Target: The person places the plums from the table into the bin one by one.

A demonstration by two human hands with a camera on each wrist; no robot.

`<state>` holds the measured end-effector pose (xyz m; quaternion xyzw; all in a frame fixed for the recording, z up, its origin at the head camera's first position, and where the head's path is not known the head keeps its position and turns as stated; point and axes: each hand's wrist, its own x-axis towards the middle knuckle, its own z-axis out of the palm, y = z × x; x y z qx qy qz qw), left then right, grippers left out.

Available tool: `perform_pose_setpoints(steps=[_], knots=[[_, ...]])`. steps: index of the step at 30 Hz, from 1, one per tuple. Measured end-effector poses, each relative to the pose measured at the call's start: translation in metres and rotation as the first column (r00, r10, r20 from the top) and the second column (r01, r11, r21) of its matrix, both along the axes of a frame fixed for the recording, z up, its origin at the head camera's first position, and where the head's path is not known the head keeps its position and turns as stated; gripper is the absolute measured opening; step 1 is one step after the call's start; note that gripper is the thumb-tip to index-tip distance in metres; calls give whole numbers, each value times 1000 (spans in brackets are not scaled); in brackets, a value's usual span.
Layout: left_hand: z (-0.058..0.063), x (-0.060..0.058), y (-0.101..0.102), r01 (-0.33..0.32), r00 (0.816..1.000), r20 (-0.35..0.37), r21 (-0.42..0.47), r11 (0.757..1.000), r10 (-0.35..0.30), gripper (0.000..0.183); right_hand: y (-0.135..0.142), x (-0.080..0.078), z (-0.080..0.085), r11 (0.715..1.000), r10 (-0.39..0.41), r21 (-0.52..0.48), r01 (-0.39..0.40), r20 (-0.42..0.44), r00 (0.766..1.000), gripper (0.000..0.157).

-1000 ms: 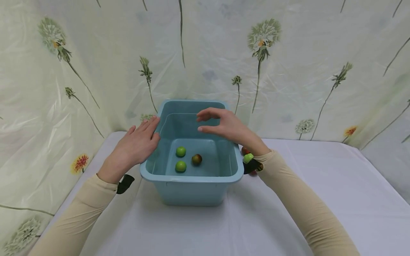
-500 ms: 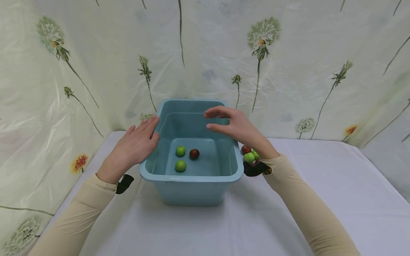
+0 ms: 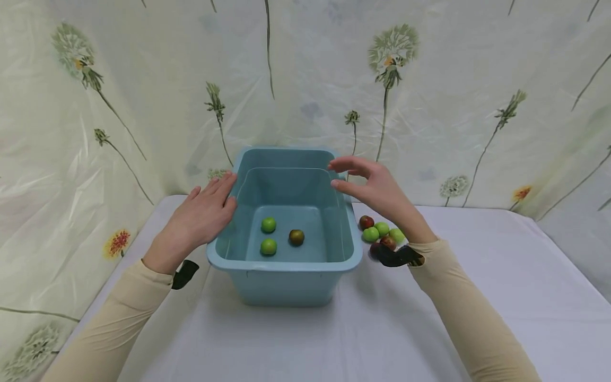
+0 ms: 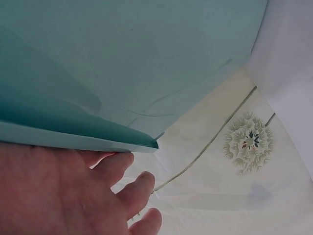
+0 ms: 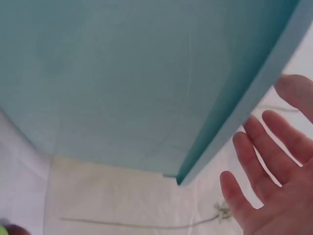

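In the head view a blue plastic tub (image 3: 286, 267) stands on the white-covered table. On its floor lie two small round green fruits (image 3: 269, 225) and one brownish-red round fruit (image 3: 296, 237). My left hand (image 3: 202, 217) rests flat along the tub's left rim, fingers straight; the left wrist view has its fingers (image 4: 134, 193) under the rim. Above the right rim is my right hand (image 3: 377, 188), thumb and fingers apart in a loose curve, nothing between them. Against the tub's outer wall (image 5: 122, 98), the right wrist view shows those fingers (image 5: 264, 156) spread beside the rim.
Right of the tub, several small fruits, green ones (image 3: 371, 234) and dark red ones (image 3: 366, 222), lie in a cluster, partly hidden by my right wrist with its black strap (image 3: 398, 255). Behind the table hangs a flower-patterned sheet (image 3: 305, 79).
My right hand has moved right, from over the tub's inside to its right rim. The brownish-red fruit has rolled about on the tub floor. My left hand has stayed put.
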<state>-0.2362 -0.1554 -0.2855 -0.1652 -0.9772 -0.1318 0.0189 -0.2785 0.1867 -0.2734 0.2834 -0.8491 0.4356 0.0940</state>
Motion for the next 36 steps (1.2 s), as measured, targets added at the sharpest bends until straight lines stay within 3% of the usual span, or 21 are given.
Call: perform_pose_setpoints(steps=[5,16,36], knots=[[0,0,0,-4,1000,2,6,1000,4,56,20,-8,-14,999,-41,-7,41,-18,999,41],[0,0,0,10,1000,-16,-9,1000,-10,55,60,-7,-41,992,-125,11,125,-19,992,39],[0,1,-1,36,999,-33,-44,998,-38,54,119,-8,-90,961,-266,104,256,91,960,45]])
